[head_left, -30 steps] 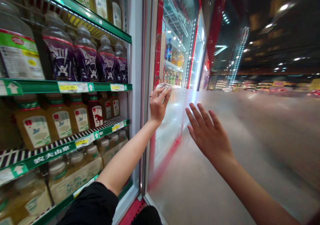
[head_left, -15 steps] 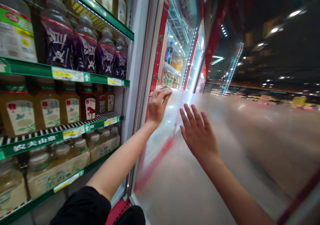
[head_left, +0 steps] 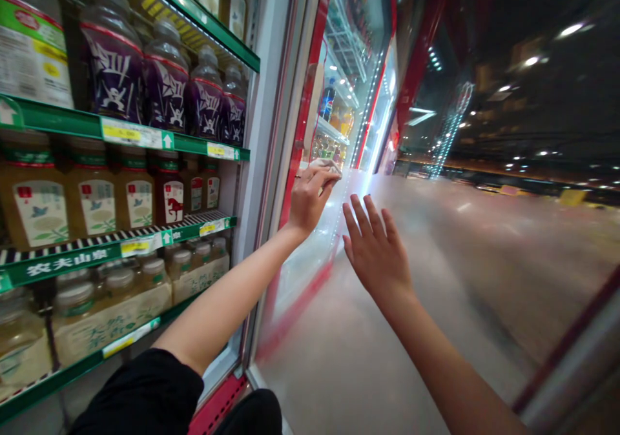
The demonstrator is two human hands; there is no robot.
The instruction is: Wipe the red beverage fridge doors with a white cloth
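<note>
My left hand (head_left: 310, 196) is closed on a pale, crumpled cloth (head_left: 325, 165) and presses it to the glass door (head_left: 310, 357) of a drinks fridge. Part of the cloth is hidden under the fingers. To its right, my right hand (head_left: 378, 248) has its fingers stretched and spread, with nothing in it. Its palm faces the glass; I cannot tell whether it touches. Streaky reflections show across the pane, and a red-framed fridge appears beyond the left hand.
At left, green-edged shelves (head_left: 194, 142) carry purple-labelled bottles (head_left: 167, 86), amber drink bottles (head_left: 92, 196) and cartoned bottles (head_left: 116, 319). A grey fridge frame (head_left: 271, 99) rises beside them. The door's dark edge (head_left: 571, 344) is at lower right.
My left hand has slid slightly up and right with the cloth. The right hand has shifted a little left and up, still spread.
</note>
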